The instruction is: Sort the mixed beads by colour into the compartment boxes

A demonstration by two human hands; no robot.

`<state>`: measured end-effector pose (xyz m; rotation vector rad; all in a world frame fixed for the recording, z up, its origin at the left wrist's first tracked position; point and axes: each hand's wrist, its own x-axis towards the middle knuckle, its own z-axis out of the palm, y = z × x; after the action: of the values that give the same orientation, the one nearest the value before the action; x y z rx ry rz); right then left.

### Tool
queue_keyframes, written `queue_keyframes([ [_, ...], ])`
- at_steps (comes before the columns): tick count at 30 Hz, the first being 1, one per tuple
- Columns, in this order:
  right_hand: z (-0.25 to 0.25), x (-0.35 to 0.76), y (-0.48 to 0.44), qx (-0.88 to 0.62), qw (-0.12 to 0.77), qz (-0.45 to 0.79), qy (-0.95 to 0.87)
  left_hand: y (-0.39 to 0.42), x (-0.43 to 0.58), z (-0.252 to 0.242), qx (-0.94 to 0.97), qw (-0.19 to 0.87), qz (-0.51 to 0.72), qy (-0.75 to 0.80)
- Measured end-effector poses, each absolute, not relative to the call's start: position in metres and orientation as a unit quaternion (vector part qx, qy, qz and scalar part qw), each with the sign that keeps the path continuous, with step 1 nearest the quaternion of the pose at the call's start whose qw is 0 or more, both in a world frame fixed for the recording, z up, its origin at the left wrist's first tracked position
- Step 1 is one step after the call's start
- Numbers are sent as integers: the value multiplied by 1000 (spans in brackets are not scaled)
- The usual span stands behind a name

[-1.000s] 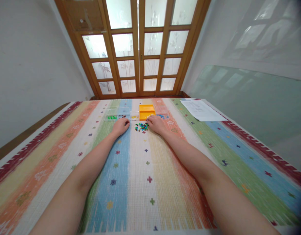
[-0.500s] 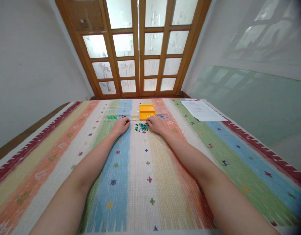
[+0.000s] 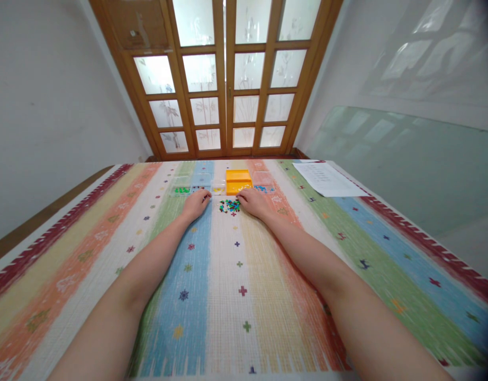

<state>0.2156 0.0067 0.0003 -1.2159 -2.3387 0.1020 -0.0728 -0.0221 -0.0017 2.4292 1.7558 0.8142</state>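
Note:
A small pile of mixed green, blue and dark bead-like pieces (image 3: 229, 206) lies on the striped tablecloth between my hands. My left hand (image 3: 196, 204) rests left of the pile, its fingers curled together, just in front of a clear box with dark pieces (image 3: 198, 188). At the pile's right edge is my right hand (image 3: 252, 201), thumb and fingers pinched together in front of an open yellow box (image 3: 238, 176) with pale pieces in it. Whatever either hand's fingertips hold is too small to make out.
Clear boxes stand in the same row, with green pieces (image 3: 182, 190), yellow pieces (image 3: 218, 190) and blue pieces (image 3: 263, 188). A printed paper sheet (image 3: 327, 180) lies at the back right of the striped tablecloth (image 3: 224, 296). Beyond the table is a wood-framed glass door (image 3: 228, 100).
The fingers of my left hand have shifted very slightly. My right hand, the pile and the boxes look the same as before.

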Motion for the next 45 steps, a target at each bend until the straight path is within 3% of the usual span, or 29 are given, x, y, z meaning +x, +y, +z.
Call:
queue_keyframes([
  [45,1,215,7,-435,240,37,-867,-20,-74,-7,772,16,320,549],
])
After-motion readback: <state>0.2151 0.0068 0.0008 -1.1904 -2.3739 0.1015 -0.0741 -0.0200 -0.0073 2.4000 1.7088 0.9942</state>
